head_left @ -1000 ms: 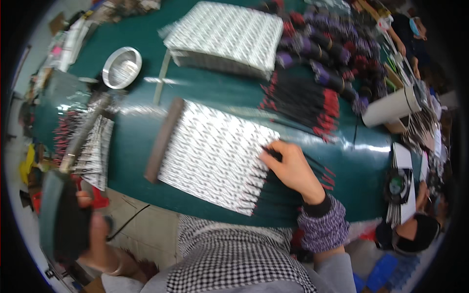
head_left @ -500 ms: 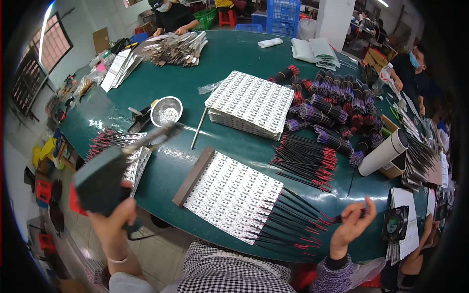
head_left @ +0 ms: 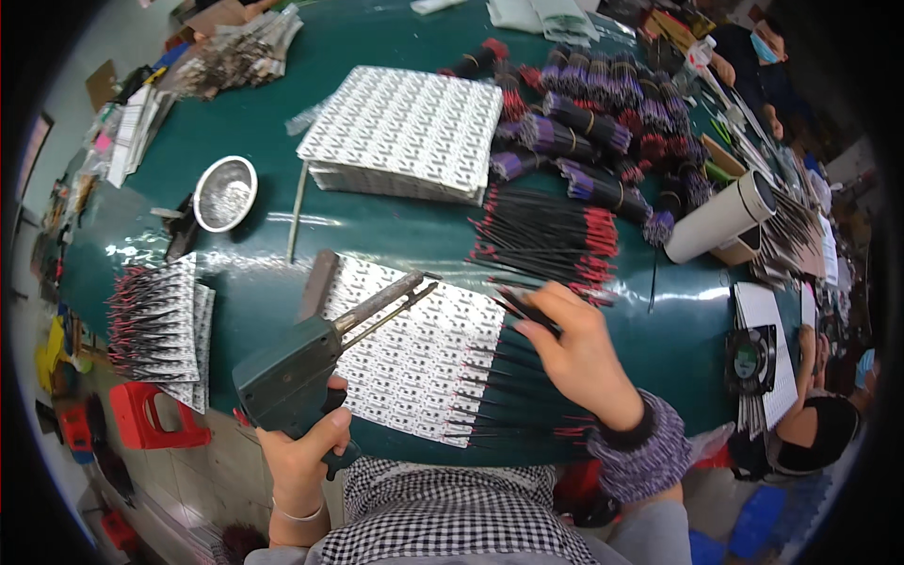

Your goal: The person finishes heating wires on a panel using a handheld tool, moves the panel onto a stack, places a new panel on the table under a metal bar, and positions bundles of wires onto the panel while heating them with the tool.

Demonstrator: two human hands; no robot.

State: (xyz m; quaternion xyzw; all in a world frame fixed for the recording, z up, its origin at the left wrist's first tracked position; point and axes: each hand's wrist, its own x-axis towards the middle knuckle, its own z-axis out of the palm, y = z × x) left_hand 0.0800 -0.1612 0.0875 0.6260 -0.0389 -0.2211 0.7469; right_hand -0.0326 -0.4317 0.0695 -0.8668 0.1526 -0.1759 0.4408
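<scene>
My left hand (head_left: 306, 452) grips a dark green soldering gun (head_left: 292, 367) by its handle, a finger by the trigger. The gun's metal tip reaches over a white printed circuit board panel (head_left: 405, 367) with rows of small dark marks. My right hand (head_left: 584, 348) is closed on slim black wires (head_left: 537, 315), held above the panel's right edge; how many is unclear. Along that edge, several black wires with red ends (head_left: 508, 391) lie in a row and stick out to the right. A brown bar (head_left: 318, 285) lies against the panel's left edge.
Behind stands a thick stack of panels (head_left: 405, 132), with loose black-red wires (head_left: 541, 235) and tied wire bundles (head_left: 574, 141) to its right. A metal bowl (head_left: 226, 195) and a wired panel (head_left: 155, 325) are at left. A white cylinder (head_left: 720, 217) and a fan (head_left: 751, 358) stand right.
The soldering gun has swung right and down, from beside the panel to over it. My right hand has moved left to the panel's edge. The whole view has shifted.
</scene>
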